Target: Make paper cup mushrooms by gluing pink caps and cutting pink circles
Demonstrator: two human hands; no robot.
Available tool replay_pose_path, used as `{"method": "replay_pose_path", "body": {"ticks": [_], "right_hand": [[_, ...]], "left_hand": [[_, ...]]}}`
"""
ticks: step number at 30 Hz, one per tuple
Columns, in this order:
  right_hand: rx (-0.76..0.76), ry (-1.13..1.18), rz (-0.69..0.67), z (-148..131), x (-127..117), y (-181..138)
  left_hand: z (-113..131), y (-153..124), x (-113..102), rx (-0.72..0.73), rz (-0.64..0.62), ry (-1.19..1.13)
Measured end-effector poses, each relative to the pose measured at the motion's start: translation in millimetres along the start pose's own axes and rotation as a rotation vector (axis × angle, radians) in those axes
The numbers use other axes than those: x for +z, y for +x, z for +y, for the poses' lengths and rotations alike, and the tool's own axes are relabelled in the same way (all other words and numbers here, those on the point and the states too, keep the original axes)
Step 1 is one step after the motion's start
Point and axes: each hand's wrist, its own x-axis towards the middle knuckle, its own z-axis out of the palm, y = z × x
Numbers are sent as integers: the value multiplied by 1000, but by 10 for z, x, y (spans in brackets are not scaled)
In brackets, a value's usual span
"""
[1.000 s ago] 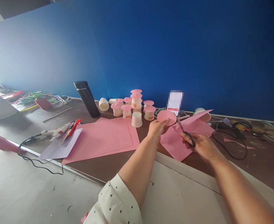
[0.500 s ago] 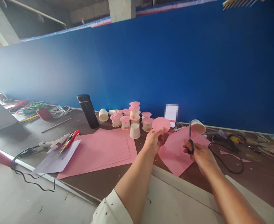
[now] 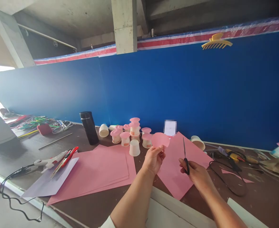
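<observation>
Between thumb and fingers, my left hand pinches a pink paper circle by its lower edge, held above the table. My right hand grips black-handled scissors, blades pointing up and apart from the circle. Under and behind my right hand lies a pink paper sheet. A plain white paper cup stands upside down left of my left hand. Behind it, several upturned cups carry pink paper discs, some stacked.
Pink sheets lie at left, beside a glue gun and a red utility knife. A black thermos stands behind them. A cup lies tipped near the blue partition; a black cable coils at right.
My view has tilted up, so the table sits lower in the picture. The scissors have come slightly left, nearer the paper circle. Both hands keep their holds.
</observation>
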Motion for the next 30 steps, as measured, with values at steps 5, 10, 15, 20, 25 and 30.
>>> {"method": "replay_pose_path", "body": {"ticks": [5, 10, 15, 20, 25, 30], "right_hand": [[-20, 40, -2, -8, 9, -12], [-27, 43, -25, -51, 18, -43], [8, 13, 6, -107, 76, -77], [21, 22, 12, -82, 90, -68], [68, 160, -8, -12, 58, -39], [104, 181, -17, -9, 56, -42]], "left_hand": [[-93, 29, -56, -59, 48, 98], [-153, 27, -75, -64, 73, 176], [-220, 32, -104, -122, 100, 228], [-270, 34, -110, -137, 155, 270], [-293, 10, -87, -104, 169, 324], [-286, 23, -103, -86, 161, 377]]}}
